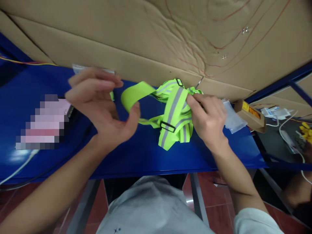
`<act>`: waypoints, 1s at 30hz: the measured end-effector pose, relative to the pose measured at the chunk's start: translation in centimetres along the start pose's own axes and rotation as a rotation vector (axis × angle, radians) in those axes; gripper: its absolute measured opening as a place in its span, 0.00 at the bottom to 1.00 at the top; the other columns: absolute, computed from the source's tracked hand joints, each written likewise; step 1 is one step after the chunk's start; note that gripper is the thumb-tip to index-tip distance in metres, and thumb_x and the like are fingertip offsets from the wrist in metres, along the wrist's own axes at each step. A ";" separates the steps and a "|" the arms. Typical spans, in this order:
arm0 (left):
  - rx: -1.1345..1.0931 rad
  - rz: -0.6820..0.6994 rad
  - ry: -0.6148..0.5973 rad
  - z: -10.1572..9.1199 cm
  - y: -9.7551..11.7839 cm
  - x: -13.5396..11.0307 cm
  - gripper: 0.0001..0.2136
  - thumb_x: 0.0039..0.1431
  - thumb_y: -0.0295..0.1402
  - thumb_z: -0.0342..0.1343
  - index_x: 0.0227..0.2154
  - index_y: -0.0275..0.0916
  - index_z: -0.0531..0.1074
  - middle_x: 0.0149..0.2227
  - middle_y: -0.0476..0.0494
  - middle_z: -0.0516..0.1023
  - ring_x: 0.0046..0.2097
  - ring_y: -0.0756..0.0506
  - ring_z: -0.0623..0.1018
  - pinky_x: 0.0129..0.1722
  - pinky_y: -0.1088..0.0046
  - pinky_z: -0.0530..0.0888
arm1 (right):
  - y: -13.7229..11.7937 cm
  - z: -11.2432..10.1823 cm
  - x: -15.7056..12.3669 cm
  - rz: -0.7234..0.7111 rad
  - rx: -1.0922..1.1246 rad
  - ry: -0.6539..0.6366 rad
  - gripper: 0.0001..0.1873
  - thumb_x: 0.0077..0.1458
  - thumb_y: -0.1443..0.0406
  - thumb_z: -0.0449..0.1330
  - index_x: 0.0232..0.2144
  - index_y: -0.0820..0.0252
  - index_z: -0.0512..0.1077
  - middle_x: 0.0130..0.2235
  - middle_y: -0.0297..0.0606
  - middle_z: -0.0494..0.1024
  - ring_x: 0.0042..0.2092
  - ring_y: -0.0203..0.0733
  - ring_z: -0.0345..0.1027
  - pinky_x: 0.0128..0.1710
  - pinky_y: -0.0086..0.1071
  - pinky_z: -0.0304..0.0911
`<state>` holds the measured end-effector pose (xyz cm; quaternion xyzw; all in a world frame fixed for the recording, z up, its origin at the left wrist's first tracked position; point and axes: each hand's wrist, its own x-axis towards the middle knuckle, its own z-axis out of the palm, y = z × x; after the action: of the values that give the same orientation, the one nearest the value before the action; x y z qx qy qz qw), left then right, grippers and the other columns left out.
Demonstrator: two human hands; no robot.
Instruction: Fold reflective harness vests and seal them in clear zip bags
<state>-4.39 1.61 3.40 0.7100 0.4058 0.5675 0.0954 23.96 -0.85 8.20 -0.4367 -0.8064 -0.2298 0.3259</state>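
A neon yellow-green reflective strap harness with grey stripes and black slide buckles lies bunched on the blue table. My right hand has its fingers closed on the strap at the right side of the bundle. To the left, my left hand is raised with fingers spread and slightly blurred. A loop of the strap curves beside its thumb; whether the thumb touches it I cannot tell.
Brown cardboard with red wires walls the back. A pixelated item and a white cable are left. Rightward are a clear plastic bag, an open carton and another person's arm.
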 end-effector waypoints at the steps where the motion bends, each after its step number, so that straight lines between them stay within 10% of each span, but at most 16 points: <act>1: -0.059 0.120 0.079 0.1 1.4 0.5 0.39 0.54 0.50 0.69 0.61 0.54 0.52 0.64 0.44 0.58 0.68 0.33 0.65 0.63 0.43 0.69 | 0.1 -0.4 0.4 -0.104 -0.056 0.001 0.18 0.72 0.66 0.55 0.58 0.47 0.75 0.51 0.38 0.83 0.51 0.47 0.76 0.50 0.41 0.66; 6: -0.257 -0.083 -0.349 1.0 6.4 2.5 0.40 0.55 0.48 0.70 0.65 0.49 0.57 0.63 0.39 0.71 0.65 0.36 0.73 0.66 0.53 0.70 | -0.1 -2.1 2.0 -0.458 -0.146 0.067 0.22 0.70 0.68 0.58 0.62 0.46 0.72 0.50 0.34 0.84 0.50 0.42 0.77 0.45 0.37 0.65; 9: -0.306 -0.340 -0.615 0.8 6.2 3.1 0.32 0.58 0.46 0.67 0.61 0.41 0.65 0.48 0.41 0.81 0.51 0.39 0.81 0.52 0.58 0.78 | 0.0 -2.8 2.1 -0.475 -0.145 0.112 0.25 0.69 0.68 0.60 0.63 0.40 0.71 0.47 0.32 0.84 0.47 0.40 0.77 0.43 0.36 0.66; 13: -0.346 -0.328 -0.810 -0.1 5.4 3.8 0.26 0.53 0.52 0.69 0.50 0.43 0.76 0.51 0.44 0.82 0.53 0.36 0.80 0.52 0.60 0.78 | 0.1 -2.6 1.3 -0.560 -0.138 0.211 0.22 0.66 0.70 0.63 0.59 0.45 0.75 0.42 0.31 0.85 0.41 0.38 0.76 0.42 0.34 0.68; 18: -0.528 -0.305 -0.665 0.1 5.9 4.3 0.16 0.59 0.47 0.67 0.45 0.45 0.79 0.47 0.47 0.83 0.52 0.40 0.81 0.55 0.63 0.77 | 0.0 0.1 -0.1 -0.352 0.087 0.087 0.25 0.65 0.65 0.64 0.60 0.33 0.72 0.48 0.31 0.83 0.45 0.41 0.77 0.49 0.38 0.71; 22: -0.436 -0.214 -0.567 -0.6 6.1 4.8 0.15 0.59 0.46 0.68 0.44 0.43 0.79 0.42 0.48 0.83 0.46 0.42 0.81 0.51 0.66 0.77 | 0.5 1.3 0.1 0.039 0.419 -0.018 0.40 0.60 0.48 0.67 0.70 0.45 0.60 0.64 0.46 0.71 0.65 0.58 0.67 0.64 0.55 0.66; 27: -0.047 0.072 -0.392 -3.7 7.5 7.1 0.16 0.59 0.45 0.67 0.44 0.41 0.81 0.35 0.51 0.79 0.33 0.50 0.73 0.35 0.71 0.71 | 2.3 -1.1 1.4 0.187 0.683 -0.070 0.21 0.63 0.51 0.64 0.55 0.49 0.72 0.50 0.39 0.79 0.53 0.51 0.76 0.55 0.51 0.75; 30: 0.017 0.187 -0.338 -5.3 9.2 8.7 0.15 0.60 0.45 0.66 0.45 0.41 0.80 0.38 0.49 0.79 0.34 0.49 0.74 0.33 0.69 0.69 | 2.6 -3.5 3.0 0.162 0.920 -0.123 0.32 0.57 0.46 0.69 0.60 0.42 0.69 0.61 0.37 0.75 0.61 0.53 0.72 0.62 0.52 0.72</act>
<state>-4.57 -0.14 17.02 0.8306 0.3212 0.4431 0.1029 26.07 -0.20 13.00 -0.3215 -0.8056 0.2037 0.4541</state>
